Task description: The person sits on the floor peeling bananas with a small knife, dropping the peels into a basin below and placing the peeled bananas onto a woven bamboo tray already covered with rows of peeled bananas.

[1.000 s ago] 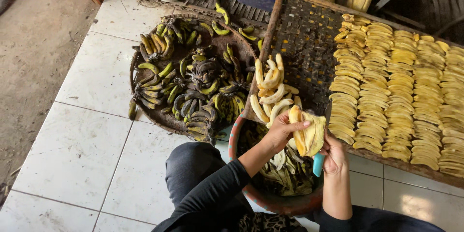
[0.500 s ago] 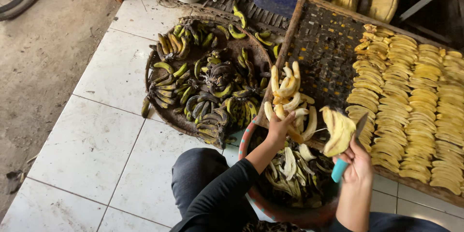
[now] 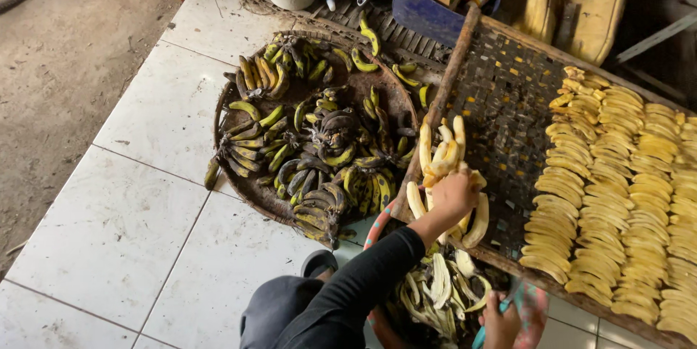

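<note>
Since half a second ago the right hand [image 3: 501, 322] has dropped from beside the rack to the bowl's [image 3: 376, 227] rim at the lower frame edge, and the split yellow banana it held up is no longer in it. That hand now closes around a teal-handled knife [image 3: 482, 334]; only the handle end shows. The left hand [image 3: 454, 196] has shifted from the bowl's edge onto the pile of peeled bananas [image 3: 444, 156] at the near corner of the woven rack [image 3: 501, 95]. Its fingers curl down onto the pile; whether it grips one cannot be told. Peels [image 3: 435, 287] fill the bowl below it. Unpeeled bananas [image 3: 319, 145] lie in a round basket [image 3: 239, 193] to the left. Flattened slices [image 3: 624, 175] lie in rows across the rack's right half.
</note>
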